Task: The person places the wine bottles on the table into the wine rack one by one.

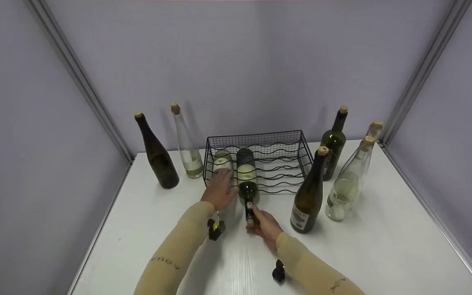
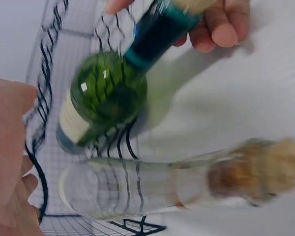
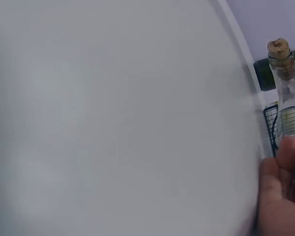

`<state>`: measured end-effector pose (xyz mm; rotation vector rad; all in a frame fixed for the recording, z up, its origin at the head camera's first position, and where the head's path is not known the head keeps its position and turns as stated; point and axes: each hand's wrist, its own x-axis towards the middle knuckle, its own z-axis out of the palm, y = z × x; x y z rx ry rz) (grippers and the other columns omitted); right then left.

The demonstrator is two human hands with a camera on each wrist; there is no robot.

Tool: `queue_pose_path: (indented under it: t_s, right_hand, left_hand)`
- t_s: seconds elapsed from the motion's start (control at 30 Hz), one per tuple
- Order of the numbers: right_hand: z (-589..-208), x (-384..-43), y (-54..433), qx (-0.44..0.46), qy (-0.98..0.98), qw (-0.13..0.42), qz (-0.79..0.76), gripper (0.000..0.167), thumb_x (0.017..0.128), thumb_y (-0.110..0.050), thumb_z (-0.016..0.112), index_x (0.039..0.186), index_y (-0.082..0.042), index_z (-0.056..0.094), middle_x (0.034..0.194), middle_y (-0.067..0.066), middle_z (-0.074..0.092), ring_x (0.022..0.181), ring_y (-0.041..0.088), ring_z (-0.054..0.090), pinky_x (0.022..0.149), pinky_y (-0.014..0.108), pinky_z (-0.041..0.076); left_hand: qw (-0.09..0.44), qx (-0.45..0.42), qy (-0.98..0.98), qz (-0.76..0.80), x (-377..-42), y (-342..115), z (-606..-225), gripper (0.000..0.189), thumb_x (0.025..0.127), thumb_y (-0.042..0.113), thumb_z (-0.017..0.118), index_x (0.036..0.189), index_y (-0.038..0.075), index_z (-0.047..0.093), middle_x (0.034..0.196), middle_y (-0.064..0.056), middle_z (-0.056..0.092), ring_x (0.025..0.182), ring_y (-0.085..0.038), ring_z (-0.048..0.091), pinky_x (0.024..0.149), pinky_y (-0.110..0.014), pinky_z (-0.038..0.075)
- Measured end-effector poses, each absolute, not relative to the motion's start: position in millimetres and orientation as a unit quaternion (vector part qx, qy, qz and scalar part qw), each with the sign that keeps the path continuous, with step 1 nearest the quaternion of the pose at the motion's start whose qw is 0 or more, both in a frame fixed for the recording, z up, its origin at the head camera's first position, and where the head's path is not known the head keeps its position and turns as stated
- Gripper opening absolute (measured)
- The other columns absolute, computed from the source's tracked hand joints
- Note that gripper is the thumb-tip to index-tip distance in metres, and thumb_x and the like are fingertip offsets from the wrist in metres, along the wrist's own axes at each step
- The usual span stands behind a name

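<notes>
A black wire wine rack [image 1: 281,166] with wavy bars stands on the table. My right hand [image 1: 266,225] grips the neck of a dark green wine bottle [image 1: 246,172], thumb on one side and curled fingers beneath. The bottle's labelled body lies in the rack, its corked neck pointing towards me. Left of it lies a clear corked bottle [image 2: 152,187], its neck jutting past the rack's front. My left hand [image 1: 219,190] is over this clear bottle, fingers extended; whether it touches the glass I cannot tell. In the right wrist view, my right hand [image 3: 280,196] shows only at the edge.
Left of the rack stand a dark brown bottle [image 1: 162,166] and a clear bottle [image 1: 189,157]. On the right are a brown labelled bottle [image 1: 307,205], a green bottle [image 1: 334,141] and two clear ones, the nearer clear bottle [image 1: 344,190] overlapping the other. Pale walls enclose the table.
</notes>
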<state>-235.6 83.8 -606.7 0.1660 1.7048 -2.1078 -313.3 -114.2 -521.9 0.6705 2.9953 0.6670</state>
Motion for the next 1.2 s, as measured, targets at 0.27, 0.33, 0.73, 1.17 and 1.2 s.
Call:
queue_pose_path:
  t_s: [0.27,0.33,0.73,1.17,1.2]
  right_hand:
    - [-585.6,-200.3,126.5,-0.027,0.722,0.226,-0.653,0.053,0.097,-0.045,0.053,0.121,0.002,0.049,0.111,0.018,0.059,0.096,0.025,0.061,0.086,0.043,0.050]
    - [-578.3,-192.8,142.0,-0.052,0.746,0.219,-0.627,0.049,0.097,-0.041,0.055,0.120,0.002,0.050,0.111,0.018,0.059,0.098,0.024,0.061,0.086,0.044,0.049]
    - [-544.1,-174.4,224.4,-0.097,0.809,0.185,-0.549,0.043,0.097,-0.034,0.058,0.121,0.001,0.052,0.110,0.014,0.060,0.099,0.025,0.061,0.087,0.042,0.047]
    - [-544.4,-170.3,254.7,-0.016,0.882,0.047,-0.469,0.060,0.089,-0.044,0.066,0.127,-0.003,0.044,0.120,0.018,0.056,0.105,0.030,0.058,0.084,0.043,0.049]
    - [-544.9,-170.9,253.7,-0.017,0.884,0.044,-0.466,0.067,0.090,-0.045,0.065,0.134,-0.002,0.039,0.126,0.021,0.053,0.111,0.034,0.056,0.089,0.046,0.047]
  left_hand:
    - [-0.018,0.230,0.931,0.283,-254.5,-143.9,-521.8,0.052,0.099,0.033,0.053,0.144,0.009,0.040,0.149,-0.015,0.034,0.138,-0.033,0.031,0.109,-0.049,0.030]
    - [-0.020,0.216,0.927,0.304,-241.8,-148.3,-523.3,0.049,0.099,0.033,0.054,0.142,0.010,0.043,0.148,-0.013,0.037,0.137,-0.031,0.033,0.108,-0.049,0.032]
    - [-0.067,0.180,0.925,0.328,-183.1,-167.4,-543.3,0.033,0.098,0.030,0.057,0.123,0.009,0.061,0.124,-0.003,0.061,0.094,-0.017,0.062,0.085,-0.040,0.050]
    - [-0.046,0.066,0.939,0.334,-152.2,-179.7,-577.3,0.027,0.095,0.023,0.061,0.119,0.011,0.064,0.118,-0.004,0.064,0.102,-0.019,0.062,0.084,-0.039,0.051]
    - [-0.042,0.063,0.938,0.338,-151.3,-178.8,-578.1,0.027,0.095,0.023,0.061,0.119,0.011,0.064,0.118,-0.004,0.064,0.100,-0.018,0.062,0.083,-0.039,0.051]
